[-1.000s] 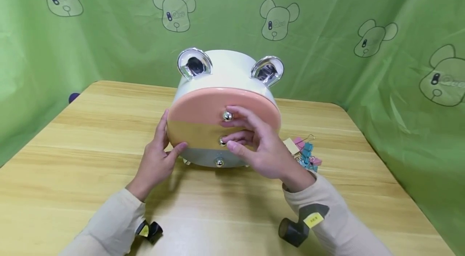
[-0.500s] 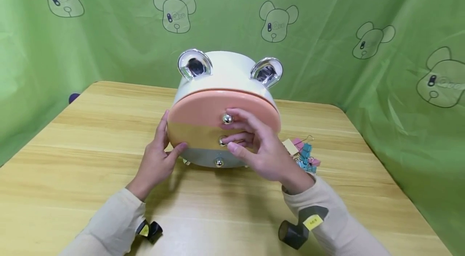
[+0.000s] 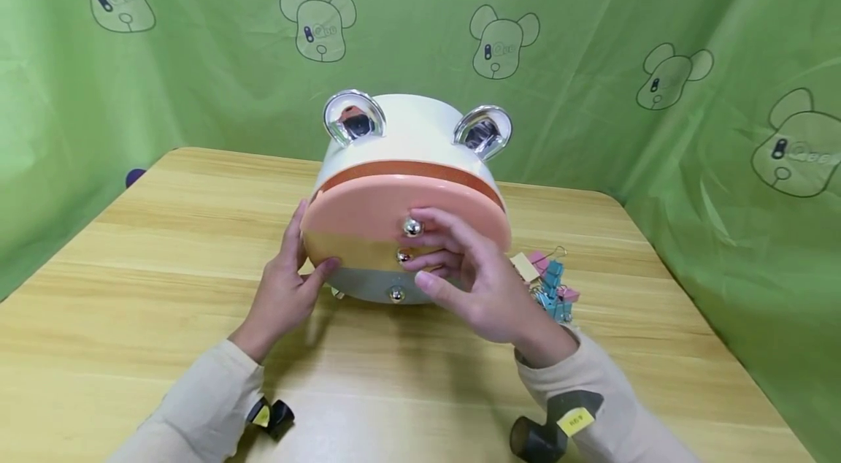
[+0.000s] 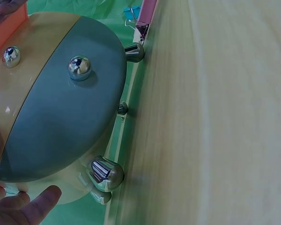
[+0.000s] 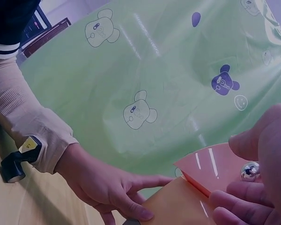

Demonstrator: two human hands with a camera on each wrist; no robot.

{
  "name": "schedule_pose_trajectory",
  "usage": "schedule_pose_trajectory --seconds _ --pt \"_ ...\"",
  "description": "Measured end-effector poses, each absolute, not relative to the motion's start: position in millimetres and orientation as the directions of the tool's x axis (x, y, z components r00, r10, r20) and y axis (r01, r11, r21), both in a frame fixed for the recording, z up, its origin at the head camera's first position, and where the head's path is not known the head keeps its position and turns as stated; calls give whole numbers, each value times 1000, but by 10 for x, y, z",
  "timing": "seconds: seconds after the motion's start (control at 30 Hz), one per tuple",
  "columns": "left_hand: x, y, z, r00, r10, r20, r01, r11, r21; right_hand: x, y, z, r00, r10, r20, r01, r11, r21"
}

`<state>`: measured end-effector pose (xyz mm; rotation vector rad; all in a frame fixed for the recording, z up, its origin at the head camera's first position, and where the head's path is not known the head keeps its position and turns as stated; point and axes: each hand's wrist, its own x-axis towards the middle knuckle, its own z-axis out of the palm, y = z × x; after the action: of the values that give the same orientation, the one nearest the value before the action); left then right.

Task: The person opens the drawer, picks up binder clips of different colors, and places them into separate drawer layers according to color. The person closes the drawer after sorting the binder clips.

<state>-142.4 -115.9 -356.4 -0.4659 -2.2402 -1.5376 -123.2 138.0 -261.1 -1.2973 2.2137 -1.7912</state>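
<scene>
A round white drawer box [image 3: 420,123] with silver ears stands on the table. Its front has a pink drawer [image 3: 355,204], a yellow drawer [image 3: 358,247] and a grey-blue drawer [image 3: 368,282], each with a silver ball knob. The pink drawer is partly out, with a dark orange gap above its front. My right hand [image 3: 489,288] holds the pink drawer's knob [image 3: 412,228] between its fingers, the thumb off to the side. My left hand [image 3: 279,295] grips the box's left side, thumb on the yellow front; the other fingers are partly hidden.
Blue and pink binder clips [image 3: 557,291] and a pale yellow block [image 3: 525,267] lie right of the box, near my right wrist. Green printed cloth [image 3: 420,25] hangs behind the wooden table [image 3: 164,266]. The box stands on short silver feet [image 4: 105,173].
The pink drawer has slid out toward me, opening a gap under the box's top. My right hand has moved back and slightly down with the knob. My left hand stays in place.
</scene>
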Motion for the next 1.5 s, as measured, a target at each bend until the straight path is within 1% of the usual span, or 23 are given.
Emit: schedule_pose_trajectory --seconds 0.3,0.57,0.8,0.97,1.1,1.4,1.5 --pt "-1434 -1173 -3563 -874 45 485 466 367 805 -1134 1398 -2613 -633 -600 489 -617 9 -787" --pt "-1425 -1158 -3567 -864 40 501 476 384 791 -1033 1412 -2632 -601 -603 525 -651 -12 -759" --pt "-1418 -1161 -3567 -862 6 507 448 478 756 -938 1418 -2616 -593 -608 528 -644 -35 -764" --pt "-1425 -1167 -3576 -835 10 550 478 508 717 -902 1422 -2619 -573 -610 548 -654 -62 -753" --pt "-1428 -1169 -3570 -825 11 565 494 499 712 -885 1419 -2611 -570 -613 546 -658 -56 -751" --pt "-1433 -1170 -3536 -831 11 556 498 459 736 -879 1433 -2612 -580 -616 533 -651 -44 -758" --pt "-1436 -1180 -3500 -827 7 561 497 473 727 -881 1444 -2621 -582 -615 532 -652 -38 -757"
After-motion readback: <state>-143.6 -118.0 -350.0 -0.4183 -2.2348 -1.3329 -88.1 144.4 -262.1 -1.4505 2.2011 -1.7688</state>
